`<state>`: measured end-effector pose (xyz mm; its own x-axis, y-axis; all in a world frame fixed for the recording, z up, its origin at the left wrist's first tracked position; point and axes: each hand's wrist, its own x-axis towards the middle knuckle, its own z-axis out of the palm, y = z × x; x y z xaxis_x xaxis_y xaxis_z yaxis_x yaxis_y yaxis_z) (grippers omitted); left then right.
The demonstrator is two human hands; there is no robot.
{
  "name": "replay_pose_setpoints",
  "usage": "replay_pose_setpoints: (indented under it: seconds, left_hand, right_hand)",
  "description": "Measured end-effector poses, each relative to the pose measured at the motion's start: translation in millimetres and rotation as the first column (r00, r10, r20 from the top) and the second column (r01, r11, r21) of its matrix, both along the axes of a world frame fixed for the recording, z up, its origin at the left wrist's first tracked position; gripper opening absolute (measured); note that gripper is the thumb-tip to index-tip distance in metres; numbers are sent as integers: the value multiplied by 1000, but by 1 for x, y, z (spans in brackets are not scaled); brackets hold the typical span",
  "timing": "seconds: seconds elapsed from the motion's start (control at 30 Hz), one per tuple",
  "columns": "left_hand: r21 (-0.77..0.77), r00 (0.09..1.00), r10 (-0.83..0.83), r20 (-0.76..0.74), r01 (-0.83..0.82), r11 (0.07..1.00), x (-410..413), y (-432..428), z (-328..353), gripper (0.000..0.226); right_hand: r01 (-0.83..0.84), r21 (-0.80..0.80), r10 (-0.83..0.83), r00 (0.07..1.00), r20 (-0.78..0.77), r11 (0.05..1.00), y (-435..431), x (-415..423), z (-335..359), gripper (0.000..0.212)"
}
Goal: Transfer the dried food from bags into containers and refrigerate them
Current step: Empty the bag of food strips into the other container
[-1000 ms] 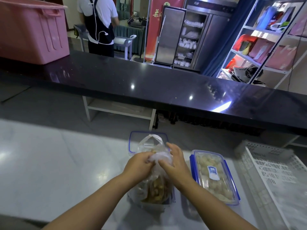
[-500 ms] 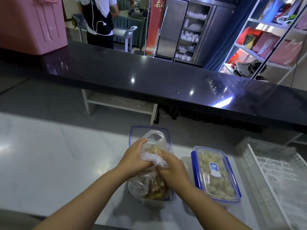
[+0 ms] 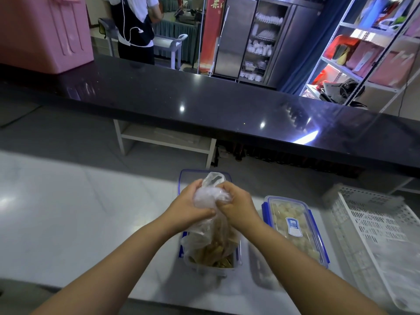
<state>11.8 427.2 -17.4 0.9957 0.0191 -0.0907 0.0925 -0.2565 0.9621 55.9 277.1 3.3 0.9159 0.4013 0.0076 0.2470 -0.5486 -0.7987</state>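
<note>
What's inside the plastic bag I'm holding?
Brownish dried food pieces show through the plastic bag, sitting in the open container. The left hand and right hand bunch its top, hiding anything there.

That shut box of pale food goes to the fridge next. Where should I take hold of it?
Likely from above, at the middle of the box, gripping across its narrow width. It lies flat and shut, long sides running away from you, and the crate crowds its right side.
</note>
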Motion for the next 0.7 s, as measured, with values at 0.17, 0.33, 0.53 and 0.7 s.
replay_pose_setpoints:
  seconds: [0.17,0.33,0.53,0.7]
  left_hand:
    - [232,998,-37,46,26,972,-10,0,-4,115]
    - [524,987,-96,126,16,852,-18,-5,-14,124]
    - [707,982,-175,66,77,703,-30,0,-39,121]
    - [746,983,-181,21,105,657,-31,-3,-48,118]
  right_hand:
    - [-1,23,2,999,-44,1000,6,7,3,25]
    - [34,105,-24,995,-93,994,11,8,-2,18]
    - [52,55,-46,995,-93,997,1,4,-15,13]
    - [66,-56,-70,995,-76,996,-15,4,-29,9]
